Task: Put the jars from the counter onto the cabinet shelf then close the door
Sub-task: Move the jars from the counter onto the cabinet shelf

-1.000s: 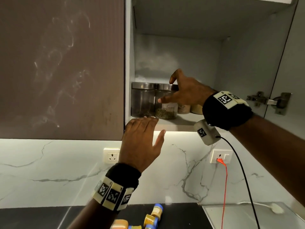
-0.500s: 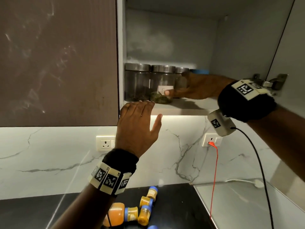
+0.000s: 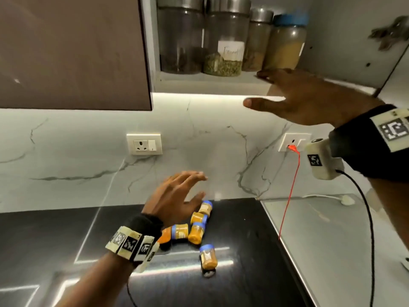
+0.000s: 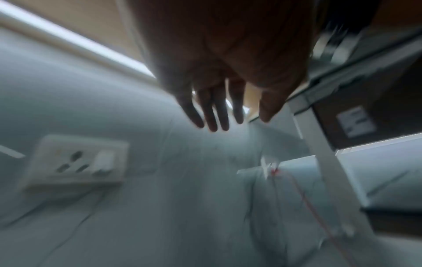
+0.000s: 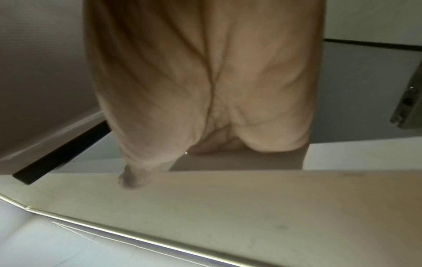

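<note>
From the head view, the step in hand looks like fetching another jar: best to bring the left hand [image 3: 174, 197] straight down on one of the small jars [image 3: 196, 232] lying on the counter [image 3: 234, 240], gripping its body, not the blue lid, since they would roll. That hand hovers above them, fingers spread, empty. The right hand [image 3: 307, 100] is flat and empty by the shelf [image 3: 210, 82], just under the blue-lidded jar [image 3: 285, 44]. The left wrist view, blurred, shows straight fingers [image 4: 214, 110] holding nothing. The right wrist view shows a bare palm [image 5: 205, 81] over the shelf edge.
</note>
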`<state>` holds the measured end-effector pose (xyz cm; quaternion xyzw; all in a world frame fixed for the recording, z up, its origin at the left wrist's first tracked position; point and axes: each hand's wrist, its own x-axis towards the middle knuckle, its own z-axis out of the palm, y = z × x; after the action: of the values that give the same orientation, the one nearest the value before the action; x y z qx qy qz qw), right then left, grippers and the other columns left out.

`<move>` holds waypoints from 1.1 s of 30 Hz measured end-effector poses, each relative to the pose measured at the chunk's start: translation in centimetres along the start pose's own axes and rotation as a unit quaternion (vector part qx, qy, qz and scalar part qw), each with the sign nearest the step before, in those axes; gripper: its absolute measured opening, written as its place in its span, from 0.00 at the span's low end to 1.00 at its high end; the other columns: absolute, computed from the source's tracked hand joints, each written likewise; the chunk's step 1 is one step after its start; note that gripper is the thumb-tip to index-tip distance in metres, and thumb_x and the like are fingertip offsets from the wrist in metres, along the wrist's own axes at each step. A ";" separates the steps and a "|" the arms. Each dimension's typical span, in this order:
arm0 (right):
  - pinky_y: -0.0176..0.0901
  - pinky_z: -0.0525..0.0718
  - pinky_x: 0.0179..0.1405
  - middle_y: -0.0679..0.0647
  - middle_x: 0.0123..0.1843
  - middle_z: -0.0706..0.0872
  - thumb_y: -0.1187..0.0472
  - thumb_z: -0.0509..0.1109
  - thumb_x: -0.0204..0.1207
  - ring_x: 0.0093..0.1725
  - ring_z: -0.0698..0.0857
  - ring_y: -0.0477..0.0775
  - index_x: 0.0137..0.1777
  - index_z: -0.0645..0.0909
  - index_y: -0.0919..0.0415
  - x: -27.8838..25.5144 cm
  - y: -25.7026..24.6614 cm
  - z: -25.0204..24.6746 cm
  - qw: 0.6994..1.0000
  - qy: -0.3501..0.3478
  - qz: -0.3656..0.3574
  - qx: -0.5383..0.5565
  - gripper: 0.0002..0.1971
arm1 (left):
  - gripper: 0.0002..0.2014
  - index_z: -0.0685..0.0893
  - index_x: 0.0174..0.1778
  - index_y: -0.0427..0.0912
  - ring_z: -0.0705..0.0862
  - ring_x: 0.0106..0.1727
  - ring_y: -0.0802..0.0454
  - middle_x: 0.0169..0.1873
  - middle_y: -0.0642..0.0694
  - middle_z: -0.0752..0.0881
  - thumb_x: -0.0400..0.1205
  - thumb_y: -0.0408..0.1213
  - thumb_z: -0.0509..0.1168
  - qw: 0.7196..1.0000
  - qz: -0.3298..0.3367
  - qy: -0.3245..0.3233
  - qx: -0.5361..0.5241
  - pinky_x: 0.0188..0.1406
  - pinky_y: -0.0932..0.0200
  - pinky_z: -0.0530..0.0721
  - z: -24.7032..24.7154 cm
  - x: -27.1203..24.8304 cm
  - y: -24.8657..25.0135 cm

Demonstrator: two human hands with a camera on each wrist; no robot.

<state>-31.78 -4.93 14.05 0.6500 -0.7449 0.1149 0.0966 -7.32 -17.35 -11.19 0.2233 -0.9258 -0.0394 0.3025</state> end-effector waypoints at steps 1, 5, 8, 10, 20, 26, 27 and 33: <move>0.69 0.69 0.85 0.50 0.90 0.71 0.12 0.49 0.71 0.86 0.72 0.62 0.90 0.62 0.47 0.2 0.4 0.4 1.000 0.019 -0.003 -0.003 0.54 | 0.31 0.72 0.82 0.54 0.76 0.79 0.50 0.81 0.49 0.76 0.84 0.61 0.63 0.995 -0.071 -0.071 0.000 0.78 0.43 0.78 2.1 -1.2 -2.3; 0.80 0.71 0.80 0.51 0.88 0.74 0.09 0.44 0.68 0.84 0.74 0.67 0.88 0.64 0.46 1.0 1.1 1.4 0.999 0.045 -0.016 -0.020 0.56 | 0.56 0.50 0.91 0.53 0.58 0.89 0.42 0.90 0.44 0.55 0.72 0.66 0.73 0.920 -0.260 -0.285 0.068 0.87 0.39 0.60 8.7 -6.8 -10.6; 0.83 0.71 0.78 0.55 0.86 0.76 0.10 0.43 0.69 0.81 0.77 0.71 0.87 0.64 0.49 1.4 1.3 1.5 0.998 0.054 -0.021 -0.037 0.57 | 0.63 0.43 0.91 0.53 0.53 0.91 0.39 0.91 0.43 0.50 0.70 0.60 0.80 0.868 -0.303 -0.381 0.098 0.87 0.34 0.56 11.2 -10.1 -13.4; 0.84 0.72 0.76 0.56 0.85 0.77 0.11 0.44 0.72 0.79 0.77 0.73 0.87 0.64 0.48 1.5 1.5 1.8 0.997 0.060 -0.025 -0.046 0.53 | 0.63 0.42 0.91 0.54 0.54 0.90 0.38 0.91 0.43 0.51 0.70 0.54 0.82 0.854 -0.304 -0.405 0.117 0.87 0.33 0.58 12.3 -11.5 -14.2; 0.88 0.71 0.74 0.59 0.82 0.80 0.11 0.46 0.71 0.76 0.78 0.77 0.84 0.62 0.44 2.1 2.2 2.1 0.995 0.079 -0.021 -0.054 0.51 | 0.47 0.59 0.86 0.55 0.76 0.74 0.38 0.75 0.43 0.69 0.74 0.49 0.79 0.870 -0.344 -0.339 0.101 0.78 0.37 0.74 13.5 -11.0 -13.8; 0.87 0.71 0.75 0.56 0.82 0.80 0.09 0.46 0.69 0.77 0.78 0.75 0.84 0.63 0.43 2.2 2.2 2.2 0.996 0.081 -0.018 -0.037 0.52 | 0.46 0.64 0.84 0.56 0.75 0.73 0.43 0.74 0.45 0.72 0.72 0.58 0.78 0.894 -0.333 -0.298 0.047 0.76 0.39 0.75 10.1 -10.7 -13.2; 0.87 0.69 0.76 0.56 0.84 0.79 0.09 0.45 0.68 0.79 0.77 0.74 0.84 0.63 0.43 2.2 2.2 2.2 0.996 0.079 -0.013 -0.033 0.53 | 0.46 0.65 0.83 0.56 0.75 0.73 0.44 0.74 0.45 0.73 0.71 0.59 0.79 0.902 -0.330 -0.276 0.025 0.74 0.41 0.77 9.1 -10.5 -12.8; 0.84 0.63 0.80 0.59 0.84 0.78 0.13 0.49 0.69 0.82 0.72 0.75 0.85 0.68 0.47 1.3 1.2 2.1 0.996 0.084 0.013 -0.024 0.52 | 0.45 0.67 0.82 0.55 0.77 0.67 0.54 0.71 0.51 0.77 0.71 0.62 0.79 0.957 -0.216 -0.168 -0.097 0.68 0.57 0.82 0.4 -6.9 -7.3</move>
<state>-33.09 -6.63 12.37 0.6261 -0.7449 0.1523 0.1733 0.26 -20.96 -16.74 0.3777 -0.8848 -0.2300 0.1470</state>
